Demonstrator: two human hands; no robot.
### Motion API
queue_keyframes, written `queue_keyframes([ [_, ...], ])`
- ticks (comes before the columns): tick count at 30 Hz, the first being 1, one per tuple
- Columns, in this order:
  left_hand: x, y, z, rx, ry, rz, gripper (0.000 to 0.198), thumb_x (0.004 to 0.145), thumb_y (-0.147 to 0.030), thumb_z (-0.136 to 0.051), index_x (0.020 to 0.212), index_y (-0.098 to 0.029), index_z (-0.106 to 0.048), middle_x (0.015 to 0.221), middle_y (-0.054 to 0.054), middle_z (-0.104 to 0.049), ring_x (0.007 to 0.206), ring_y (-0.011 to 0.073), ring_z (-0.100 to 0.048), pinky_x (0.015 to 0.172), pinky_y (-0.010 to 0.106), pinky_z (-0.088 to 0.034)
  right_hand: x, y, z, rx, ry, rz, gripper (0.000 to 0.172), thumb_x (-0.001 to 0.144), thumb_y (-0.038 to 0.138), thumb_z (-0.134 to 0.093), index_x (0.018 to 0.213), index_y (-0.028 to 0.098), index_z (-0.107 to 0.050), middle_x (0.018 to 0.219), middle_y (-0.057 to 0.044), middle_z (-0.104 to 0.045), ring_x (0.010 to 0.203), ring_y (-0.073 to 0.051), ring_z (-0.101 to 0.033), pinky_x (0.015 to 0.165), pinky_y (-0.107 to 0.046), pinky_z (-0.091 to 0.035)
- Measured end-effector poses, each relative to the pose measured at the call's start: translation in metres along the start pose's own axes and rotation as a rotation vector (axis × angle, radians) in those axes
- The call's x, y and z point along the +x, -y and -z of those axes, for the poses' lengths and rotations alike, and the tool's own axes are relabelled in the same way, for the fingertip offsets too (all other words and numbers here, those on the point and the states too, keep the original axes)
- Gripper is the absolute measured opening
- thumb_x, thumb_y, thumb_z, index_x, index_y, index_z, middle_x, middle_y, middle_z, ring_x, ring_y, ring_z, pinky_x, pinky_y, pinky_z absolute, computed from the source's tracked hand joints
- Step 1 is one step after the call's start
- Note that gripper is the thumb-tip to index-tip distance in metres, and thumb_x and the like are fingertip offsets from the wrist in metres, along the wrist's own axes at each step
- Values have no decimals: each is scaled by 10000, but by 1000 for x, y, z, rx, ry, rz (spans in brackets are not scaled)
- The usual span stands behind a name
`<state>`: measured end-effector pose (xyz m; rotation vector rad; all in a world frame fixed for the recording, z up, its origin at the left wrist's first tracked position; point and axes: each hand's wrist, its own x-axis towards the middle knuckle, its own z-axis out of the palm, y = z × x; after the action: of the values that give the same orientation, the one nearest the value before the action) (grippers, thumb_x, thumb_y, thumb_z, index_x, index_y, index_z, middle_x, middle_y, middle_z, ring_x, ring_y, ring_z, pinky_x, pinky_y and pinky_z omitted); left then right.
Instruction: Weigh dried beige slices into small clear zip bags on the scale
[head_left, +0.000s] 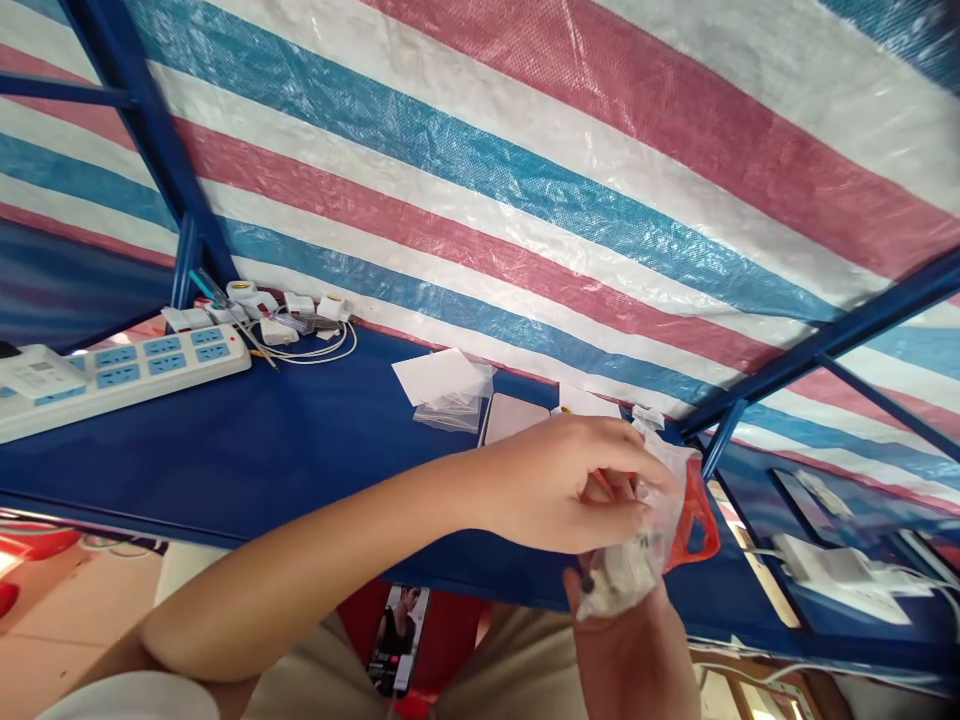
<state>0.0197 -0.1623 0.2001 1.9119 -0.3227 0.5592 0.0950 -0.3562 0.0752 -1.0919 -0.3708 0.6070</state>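
Observation:
My left hand (559, 485) reaches across from the left, fingers curled and pinching the top of a small clear plastic bag (637, 555) that holds a white part. Under it my right hand (634, 650) comes up from below and grips the bottom of the same bag. An orange handled tool (697, 530) sticks out to the right of the bag, between the hands; which hand holds it I cannot tell. Both hands are above the front edge of a blue shelf (285, 450).
A white power strip (120, 375) lies at the left of the shelf, with small white adapters and a cable (296, 320) behind it. Folded clear bags (446, 390) and a white card (514, 415) lie mid-shelf. A striped tarp backs the shelf. More white chargers (832, 570) sit at right. A phone (397, 640) rests on my lap.

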Motion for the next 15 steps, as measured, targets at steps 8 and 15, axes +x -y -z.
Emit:
queue_keyframes([
  [8,16,32,-6,-149,189,49,450,982,-364,-605,1417,-251,-600,1188,77,-738,980,157,-719,884,291,-583,-2,52,49,179,-204,-171,421,795,584,-829,1064,271,-745,899,-18,-706,693,-139,-644,553,-247,-557],
  [15,40,54,-20,469,-24,82,602,949,-509,-584,1469,-212,-516,1434,148,-611,1275,304,-605,998,441,-525,11,94,100,-16,-559,-30,516,638,512,-931,1052,263,-747,918,-25,-756,703,-183,-707,547,-283,-597],
])
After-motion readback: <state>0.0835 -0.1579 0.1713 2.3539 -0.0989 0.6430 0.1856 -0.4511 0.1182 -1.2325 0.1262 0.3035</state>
